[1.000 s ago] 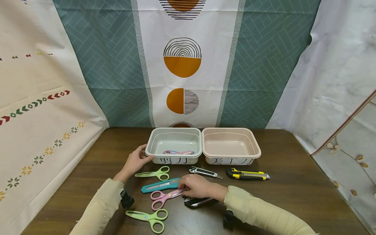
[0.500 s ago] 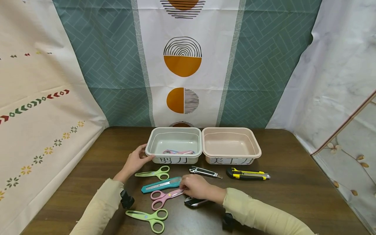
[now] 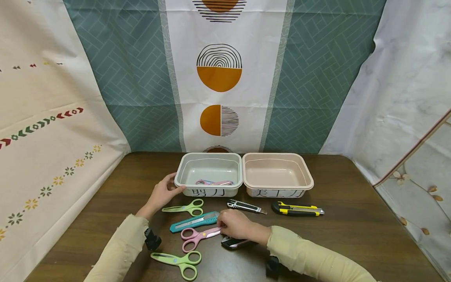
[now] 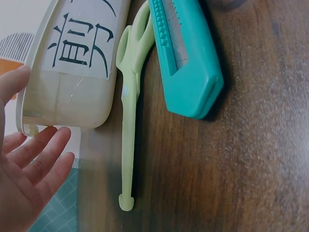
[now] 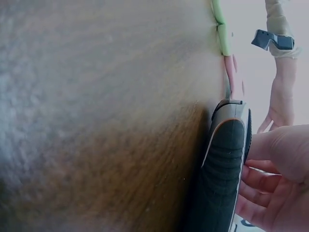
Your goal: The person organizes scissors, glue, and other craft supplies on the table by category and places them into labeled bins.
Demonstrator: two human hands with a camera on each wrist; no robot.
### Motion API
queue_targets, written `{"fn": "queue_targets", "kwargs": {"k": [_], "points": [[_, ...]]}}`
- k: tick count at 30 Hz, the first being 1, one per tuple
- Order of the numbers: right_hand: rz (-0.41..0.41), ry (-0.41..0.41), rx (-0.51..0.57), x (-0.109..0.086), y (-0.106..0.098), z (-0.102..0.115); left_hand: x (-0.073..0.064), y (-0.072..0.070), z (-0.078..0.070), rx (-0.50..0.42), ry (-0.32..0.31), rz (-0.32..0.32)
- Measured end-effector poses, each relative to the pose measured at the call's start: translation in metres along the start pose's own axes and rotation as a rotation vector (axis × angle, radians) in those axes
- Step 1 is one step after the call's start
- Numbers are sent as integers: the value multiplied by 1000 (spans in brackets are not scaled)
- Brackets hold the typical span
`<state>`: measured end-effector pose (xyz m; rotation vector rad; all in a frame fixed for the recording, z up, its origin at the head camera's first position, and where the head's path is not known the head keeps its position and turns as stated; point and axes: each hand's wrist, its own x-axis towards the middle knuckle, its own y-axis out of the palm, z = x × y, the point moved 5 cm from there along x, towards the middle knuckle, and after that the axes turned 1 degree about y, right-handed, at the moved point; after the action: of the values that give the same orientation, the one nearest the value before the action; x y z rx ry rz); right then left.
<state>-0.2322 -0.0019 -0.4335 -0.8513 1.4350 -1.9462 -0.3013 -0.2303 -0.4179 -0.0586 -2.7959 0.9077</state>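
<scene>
At the back of the table, my left hand [image 3: 163,195] holds the front left corner of the pale green plastic box [image 3: 234,188]. Its thumb lies at the front rim, its fingers by the left end [image 4: 41,164]. Pink scissors lie inside the box. My right hand [image 3: 234,224] reaches down with bent fingers where the right end of a teal utility knife [image 3: 192,222] and the blade tip of pink scissors [image 3: 197,236] come close together. I cannot tell which its hidden fingertips hold. Partly beneath that hand lies a black utility knife [image 3: 230,243], large in the right wrist view [image 5: 224,159].
Beside the green box stands a pink plastic box [image 3: 308,184], also labelled. In front lie a black-and-white utility knife [image 3: 246,206] and a yellow-and-black one [image 3: 297,209]. Green scissors [image 3: 183,208] lie near my left hand, another green pair [image 3: 177,260] nearer the front.
My right hand has shifted slightly right, uncovering a little more of the teal utility knife. The knife and the pink scissors have moved barely. My left hand stays at the box.
</scene>
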Motion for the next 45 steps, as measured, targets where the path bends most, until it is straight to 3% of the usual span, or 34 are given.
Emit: {"fn": "queue_targets", "kwargs": {"k": [9, 20, 31, 45], "points": [[52, 56, 132, 1, 2, -7, 1, 0, 1, 22, 0, -3], [112, 55, 303, 1, 1, -11, 2, 1, 0, 12, 10, 4], [91, 13, 294, 1, -13, -11, 3, 0, 1, 26, 6, -2], [41, -3, 290, 1, -54, -32, 9, 3, -2, 54, -3, -4]]}}
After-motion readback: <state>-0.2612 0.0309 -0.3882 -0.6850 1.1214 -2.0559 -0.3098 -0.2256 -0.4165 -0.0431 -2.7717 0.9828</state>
